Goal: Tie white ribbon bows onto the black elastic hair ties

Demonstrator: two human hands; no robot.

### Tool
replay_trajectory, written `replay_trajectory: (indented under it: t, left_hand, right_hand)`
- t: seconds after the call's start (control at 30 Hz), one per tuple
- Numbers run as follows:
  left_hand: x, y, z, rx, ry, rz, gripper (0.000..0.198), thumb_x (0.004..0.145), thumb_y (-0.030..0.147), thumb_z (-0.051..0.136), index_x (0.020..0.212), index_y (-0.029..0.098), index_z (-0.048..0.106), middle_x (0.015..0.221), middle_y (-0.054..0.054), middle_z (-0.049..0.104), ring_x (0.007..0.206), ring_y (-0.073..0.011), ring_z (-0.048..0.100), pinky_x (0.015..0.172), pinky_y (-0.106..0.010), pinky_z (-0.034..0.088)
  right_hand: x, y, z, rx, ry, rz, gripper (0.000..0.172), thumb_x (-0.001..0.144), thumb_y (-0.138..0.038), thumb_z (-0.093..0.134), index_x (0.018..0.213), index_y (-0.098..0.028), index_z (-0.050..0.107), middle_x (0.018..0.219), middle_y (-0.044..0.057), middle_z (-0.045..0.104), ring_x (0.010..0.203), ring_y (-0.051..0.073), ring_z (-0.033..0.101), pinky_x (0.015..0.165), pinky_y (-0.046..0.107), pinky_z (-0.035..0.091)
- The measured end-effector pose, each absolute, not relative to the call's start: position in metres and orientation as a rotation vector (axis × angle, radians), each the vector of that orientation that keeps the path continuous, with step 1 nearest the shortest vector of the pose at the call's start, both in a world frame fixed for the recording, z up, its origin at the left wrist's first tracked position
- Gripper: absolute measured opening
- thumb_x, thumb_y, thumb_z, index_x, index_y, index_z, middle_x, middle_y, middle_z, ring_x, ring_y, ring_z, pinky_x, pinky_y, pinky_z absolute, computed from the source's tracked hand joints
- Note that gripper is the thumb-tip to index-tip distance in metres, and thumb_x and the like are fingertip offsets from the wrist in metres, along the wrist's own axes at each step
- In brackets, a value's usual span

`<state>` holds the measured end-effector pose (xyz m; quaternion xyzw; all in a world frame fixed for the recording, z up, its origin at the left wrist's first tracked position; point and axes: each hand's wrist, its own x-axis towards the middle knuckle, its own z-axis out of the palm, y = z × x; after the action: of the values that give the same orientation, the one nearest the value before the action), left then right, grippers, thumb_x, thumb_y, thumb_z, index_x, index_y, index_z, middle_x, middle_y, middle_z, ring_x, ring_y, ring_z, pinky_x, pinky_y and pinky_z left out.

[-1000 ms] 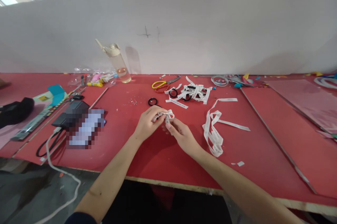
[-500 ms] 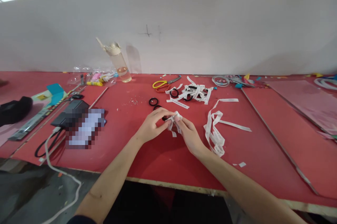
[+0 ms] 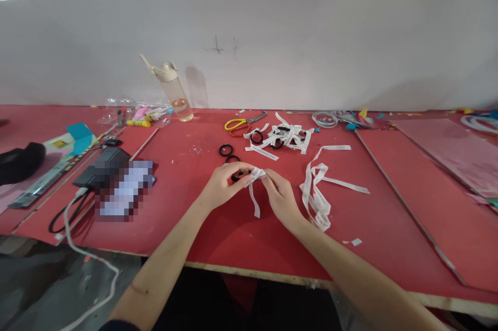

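Note:
Between my two hands is a white printed ribbon (image 3: pixel 256 174), bent over at the top, with one tail hanging down over the red table. My left hand (image 3: pixel 222 183) pinches it from the left with thumb and forefinger. From the right, my right hand (image 3: pixel 280 193) grips the same ribbon with its fingertips. Black rings (image 3: pixel 226 150) lie just beyond my left hand, one partly hidden behind its fingers. Farther back sits a pile of white printed ribbon pieces (image 3: pixel 290 136) mixed with black rings. A long loose white ribbon (image 3: pixel 321 201) lies crumpled right of my right hand.
Yellow-and-red-handled scissors (image 3: pixel 236 124) lie behind the rings. A clear water bottle (image 3: pixel 180 100) stands against the white partition (image 3: pixel 291 35). To the left are a black device (image 3: pixel 109 162), a blurred phone (image 3: pixel 130 185) and a white cable (image 3: pixel 111 269). Coiled clear tubing (image 3: pixel 326 120) lies at the back.
The ribbon between my hands has been folded differently; one longer tail now hangs where shorter ends showed before. My hands have stayed in nearly the same place.

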<state>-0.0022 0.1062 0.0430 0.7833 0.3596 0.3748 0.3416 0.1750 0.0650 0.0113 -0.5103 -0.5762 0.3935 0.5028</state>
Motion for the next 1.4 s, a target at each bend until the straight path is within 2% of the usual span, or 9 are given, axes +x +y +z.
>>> replay_trajectory:
  t: [0.2,0.37,0.5,0.8,1.0,1.13,1.2,1.3,1.4]
  left_hand:
    - [-0.001,0.106,0.043,1.936,0.917,0.928,0.016,0.091,0.029,0.062,0.100,0.018,0.069,0.080,-0.002,0.072,0.068,-0.0134,0.065,0.067,-0.025,0.053]
    - [-0.001,0.107,0.040,1.994,0.988,0.985,0.015,0.089,0.028,0.064,0.099,0.020,0.070,0.088,-0.004,0.075,0.078,-0.0157,0.069,0.073,-0.027,0.055]
    - [-0.001,0.109,0.038,1.949,0.993,0.975,0.015,0.090,0.029,0.063,0.098,0.020,0.070,0.091,-0.005,0.076,0.079,-0.0162,0.070,0.073,-0.027,0.055]
    - [-0.003,0.112,0.036,1.780,0.974,0.876,0.016,0.089,0.032,0.064,0.094,0.018,0.069,0.086,-0.004,0.074,0.074,-0.0153,0.069,0.069,-0.026,0.055]
    - [-0.004,0.115,0.037,1.631,0.982,0.794,0.028,0.087,0.040,0.066,0.103,0.018,0.072,0.077,-0.003,0.072,0.055,-0.0102,0.057,0.050,-0.021,0.045]
    - [-0.002,0.114,0.036,1.456,0.933,0.854,0.032,0.083,0.040,0.071,0.103,0.016,0.072,0.083,-0.004,0.073,0.058,-0.0103,0.060,0.062,-0.026,0.053]
    - [0.000,0.114,0.036,1.387,0.913,0.907,0.031,0.082,0.039,0.073,0.103,0.016,0.071,0.084,-0.004,0.074,0.064,-0.0131,0.065,0.071,-0.029,0.055]
    - [0.001,0.113,0.036,1.318,0.886,0.960,0.031,0.080,0.033,0.075,0.106,0.017,0.070,0.089,-0.005,0.076,0.074,-0.0158,0.070,0.082,-0.033,0.055]
    - [0.000,0.115,0.036,1.275,0.836,0.971,0.036,0.077,0.029,0.078,0.109,0.017,0.068,0.098,-0.007,0.076,0.082,-0.0173,0.072,0.086,-0.035,0.056]
  right_hand:
    - [0.178,0.069,0.014,-1.232,-1.485,0.720,0.026,0.099,-0.040,0.048,0.091,-0.023,0.065,0.097,0.006,0.066,0.093,0.021,0.060,0.088,0.034,0.048]
    - [0.180,0.073,0.011,-1.217,-1.496,0.703,0.014,0.093,-0.034,0.056,0.089,-0.024,0.065,0.096,0.006,0.065,0.096,0.023,0.060,0.088,0.038,0.049]
    - [0.181,0.074,0.009,-1.217,-1.477,0.644,0.007,0.087,-0.026,0.061,0.090,-0.023,0.067,0.101,0.007,0.066,0.103,0.024,0.060,0.097,0.042,0.047]
    - [0.180,0.070,0.012,-1.288,-1.378,0.738,0.016,0.094,-0.031,0.057,0.099,-0.024,0.070,0.102,0.007,0.070,0.095,0.021,0.065,0.087,0.037,0.052]
    - [0.181,0.072,0.011,-1.305,-1.430,0.651,0.018,0.096,-0.035,0.054,0.099,-0.022,0.068,0.101,0.006,0.070,0.098,0.022,0.064,0.093,0.039,0.050]
    - [0.182,0.067,0.021,-1.204,-1.458,0.252,0.016,0.096,-0.023,0.053,0.106,-0.023,0.065,0.111,0.008,0.066,0.111,0.023,0.059,0.099,0.042,0.047]
    - [0.182,0.064,0.026,-1.133,-1.525,0.082,0.014,0.095,-0.019,0.054,0.099,-0.024,0.066,0.101,0.006,0.068,0.104,0.022,0.060,0.094,0.042,0.047]
    - [0.179,0.062,0.028,-1.082,-1.671,0.112,0.011,0.095,-0.018,0.056,0.094,-0.024,0.066,0.088,0.004,0.070,0.088,0.020,0.061,0.084,0.039,0.048]
    - [0.175,0.062,0.024,-1.137,-1.710,0.256,0.010,0.095,-0.019,0.057,0.097,-0.023,0.065,0.093,0.004,0.072,0.088,0.020,0.062,0.083,0.037,0.048]
